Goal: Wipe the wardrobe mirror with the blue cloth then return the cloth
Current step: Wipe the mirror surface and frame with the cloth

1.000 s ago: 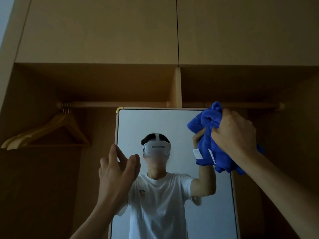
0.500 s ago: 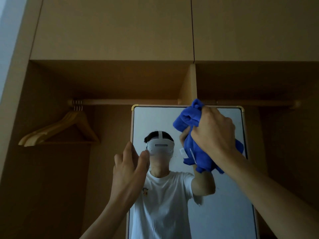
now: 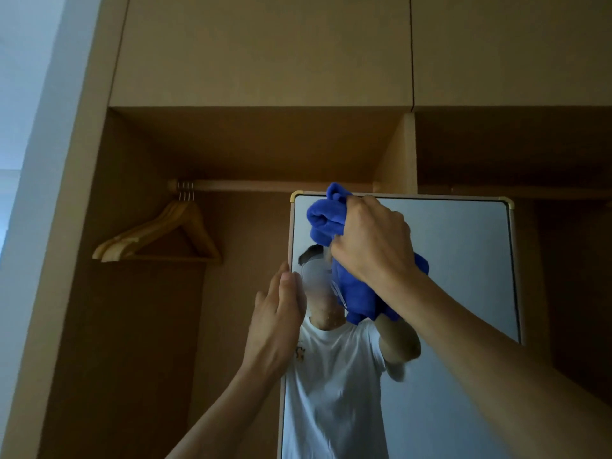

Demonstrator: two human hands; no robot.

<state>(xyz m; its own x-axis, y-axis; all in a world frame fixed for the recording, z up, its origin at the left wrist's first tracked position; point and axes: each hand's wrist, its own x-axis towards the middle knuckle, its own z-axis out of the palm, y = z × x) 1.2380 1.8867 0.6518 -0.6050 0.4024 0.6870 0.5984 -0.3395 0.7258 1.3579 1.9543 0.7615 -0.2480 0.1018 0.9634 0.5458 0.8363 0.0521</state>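
A tall wardrobe mirror [image 3: 463,260] with a thin pale frame and brass corners stands inside the open wardrobe. My right hand [image 3: 371,240] is shut on a bunched blue cloth [image 3: 326,218] and holds it against the glass near the mirror's top left corner. Part of the cloth hangs below my fist. My left hand [image 3: 276,319] rests at the mirror's left edge, fingers straight and together, holding nothing. The glass reflects a person in a white T-shirt.
A wooden rail [image 3: 265,185] runs across the wardrobe just above the mirror, with wooden hangers [image 3: 159,236] on its left end. A vertical divider panel [image 3: 397,154] stands above the mirror. Closed upper cupboard doors [image 3: 265,44] fill the top.
My right hand has carried the blue cloth leftward along the top of the mirror, from its right side to its top left corner. My left hand has come to the mirror's left edge.
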